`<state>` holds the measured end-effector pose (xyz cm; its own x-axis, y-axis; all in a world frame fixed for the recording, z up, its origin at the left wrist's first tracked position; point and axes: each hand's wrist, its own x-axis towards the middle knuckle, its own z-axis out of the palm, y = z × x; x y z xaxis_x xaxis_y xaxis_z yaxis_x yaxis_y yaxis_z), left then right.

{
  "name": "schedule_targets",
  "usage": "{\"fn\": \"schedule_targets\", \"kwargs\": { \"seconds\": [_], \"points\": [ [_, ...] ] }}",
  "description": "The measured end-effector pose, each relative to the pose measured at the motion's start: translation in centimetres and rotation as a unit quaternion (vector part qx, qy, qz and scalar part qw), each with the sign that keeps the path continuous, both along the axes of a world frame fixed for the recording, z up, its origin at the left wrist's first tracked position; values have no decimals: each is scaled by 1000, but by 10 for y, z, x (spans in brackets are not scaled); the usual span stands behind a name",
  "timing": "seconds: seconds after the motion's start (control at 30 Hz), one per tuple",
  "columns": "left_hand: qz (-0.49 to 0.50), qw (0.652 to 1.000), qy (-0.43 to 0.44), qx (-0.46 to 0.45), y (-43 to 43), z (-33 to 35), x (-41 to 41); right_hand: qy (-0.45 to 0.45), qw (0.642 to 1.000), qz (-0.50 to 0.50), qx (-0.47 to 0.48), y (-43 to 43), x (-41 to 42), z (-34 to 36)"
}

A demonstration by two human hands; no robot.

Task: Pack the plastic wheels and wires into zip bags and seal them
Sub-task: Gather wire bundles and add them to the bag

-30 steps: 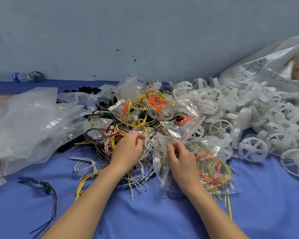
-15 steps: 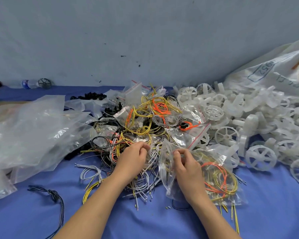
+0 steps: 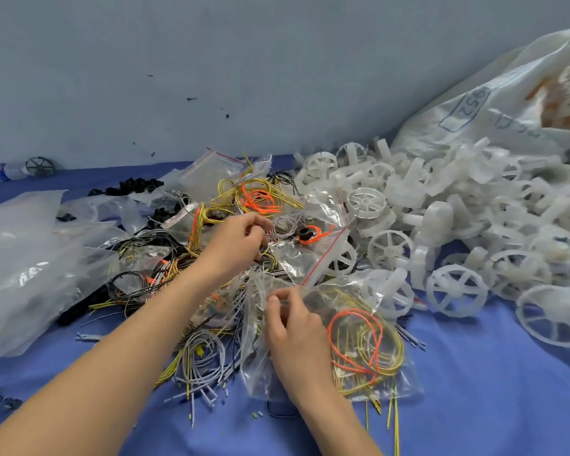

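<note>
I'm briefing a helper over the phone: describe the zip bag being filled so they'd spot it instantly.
Start at the heap of white plastic wheels on the blue cloth, then come toward the camera. The clear zip bag lies under the right hand; unlike neighbouring bags, it holds large orange and yellow wire loops.

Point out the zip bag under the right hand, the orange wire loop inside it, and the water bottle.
zip bag (image 3: 405, 383): head view, clear lower right corner.
orange wire loop (image 3: 354, 311): head view, top of loop.
water bottle (image 3: 9, 171): head view, body.
</note>
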<state>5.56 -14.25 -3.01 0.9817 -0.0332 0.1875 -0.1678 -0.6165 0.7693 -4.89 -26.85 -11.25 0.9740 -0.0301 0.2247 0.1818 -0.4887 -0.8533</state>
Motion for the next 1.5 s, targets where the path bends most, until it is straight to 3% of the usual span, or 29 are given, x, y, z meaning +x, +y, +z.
{"fn": "schedule_targets", "kwargs": {
  "seconds": [0.27,0.47,0.63,0.93,1.1,1.17,1.27,1.4,1.5],
  "points": [
    [-50,975,-40,211,-54,0,57,-8,1000,18,8,-3,0,1],
    [-116,966,18,232,-57,-8,64,-8,999,13,31,-6,2,3],
    [-120,977,11,178,-46,-17,54,-18,999,-6,36,-4,4,1],
    [8,1000,-27,3,-13,-1,-12,-29,998,-24,58,-4,2,0],
    [-26,978,73,-194,18,14,-76,-19,996,-42,79,-3,-2,7],
    [-55,970,108,-211,19,8,-101,-16,995,-51,81,-4,-5,12],
    [-54,984,122,-116,11,-3,-120,-39,996,-63,52,-3,-11,24],
    [-2,987,26,160,4,-1,-126,-86,993,-79,-24,-3,-25,46],
    [-57,981,24,185,-1,11,-127,-106,987,-63,-104,1,-36,61]
  ]
}}
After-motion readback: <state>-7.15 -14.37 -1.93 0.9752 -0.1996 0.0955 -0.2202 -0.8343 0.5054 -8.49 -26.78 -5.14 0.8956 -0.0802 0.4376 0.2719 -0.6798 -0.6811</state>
